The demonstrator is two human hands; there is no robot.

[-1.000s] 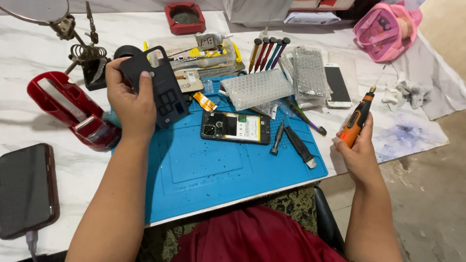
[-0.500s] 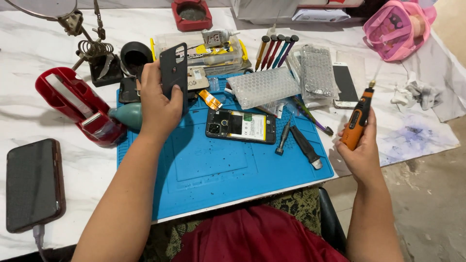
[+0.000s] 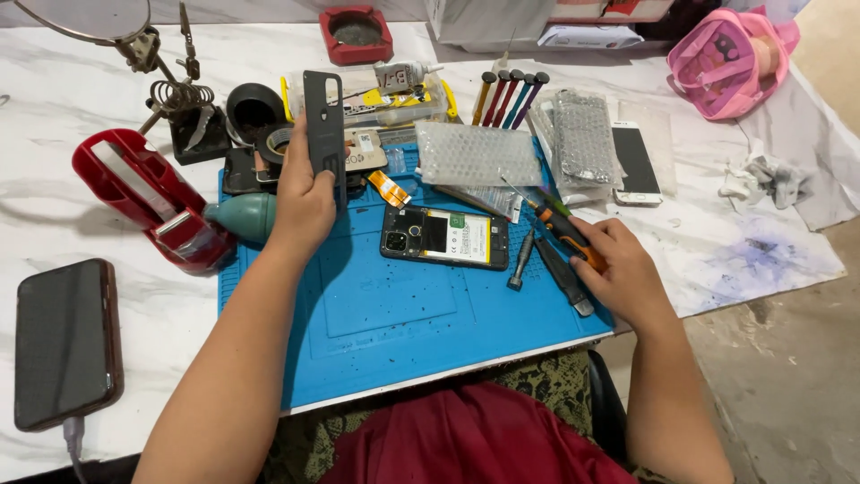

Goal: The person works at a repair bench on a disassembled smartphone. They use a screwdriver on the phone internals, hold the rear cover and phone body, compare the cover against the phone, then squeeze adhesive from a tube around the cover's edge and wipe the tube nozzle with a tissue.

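Observation:
My left hand (image 3: pixel 305 202) holds a dark grey phone back cover (image 3: pixel 324 130) upright on its edge above the far left part of the blue work mat (image 3: pixel 394 323). My right hand (image 3: pixel 623 273) grips an orange and black electric screwdriver (image 3: pixel 560 229), its thin tip pointing up and left toward the bubble wrap. An opened phone (image 3: pixel 445 237) with its insides showing lies flat on the mat between the two hands. A small dark tool (image 3: pixel 520 260) and black tweezers (image 3: pixel 563 278) lie beside my right hand.
A red tape dispenser (image 3: pixel 148 202), a teal air blower (image 3: pixel 244 215) and a helping-hands stand (image 3: pixel 175 94) are at the left. A black phone (image 3: pixel 64 341) lies at the near left, charging. Screwdrivers (image 3: pixel 506 94), bubble-wrap bags (image 3: pixel 582 134), a white phone (image 3: pixel 636 161), a red ashtray (image 3: pixel 356 31) and a pink pouch (image 3: pixel 726 58) stand behind.
My right hand has come down and leftward with the screwdriver, which now lies tilted near the open phone. My left hand has turned the back cover more upright and edge-on.

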